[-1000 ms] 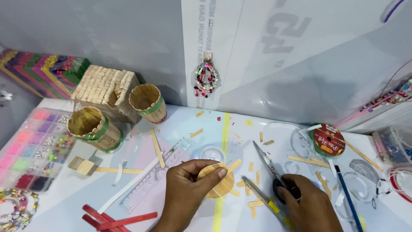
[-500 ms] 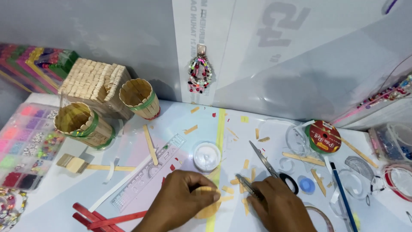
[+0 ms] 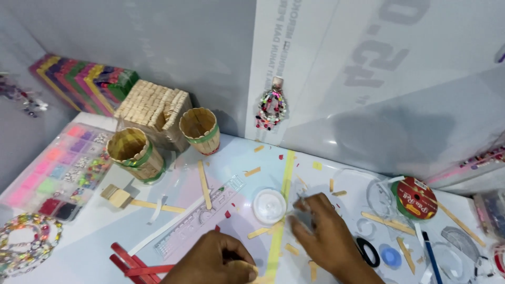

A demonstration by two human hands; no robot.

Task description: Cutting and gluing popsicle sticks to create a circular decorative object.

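Note:
My left hand (image 3: 215, 260) is at the bottom edge, curled into a fist around a tan round wooden piece (image 3: 246, 271) that shows at its fingertips. My right hand (image 3: 322, 236) lies just right of it, fingers closed on the metal blades of a pair of scissors (image 3: 300, 201). The scissors' black handle loop (image 3: 368, 252) sticks out beside my wrist. A white round lid (image 3: 269, 206) sits just left of the blade tip. Short cut stick bits (image 3: 259, 232) are scattered around both hands.
Two stick-built cups (image 3: 134, 152) (image 3: 200, 129) and a wooden block house (image 3: 152, 105) stand at the back left. A clear ruler (image 3: 200, 223), red sticks (image 3: 131, 263), a bead organiser (image 3: 52, 173), a red ribbon spool (image 3: 415, 197), a blue cap (image 3: 390, 256) and a pen (image 3: 431, 257) lie about.
Both hands have dropped toward the bottom edge. The left hand has closed into a fist around the wooden piece. The right hand with the scissors has shifted left toward the white lid.

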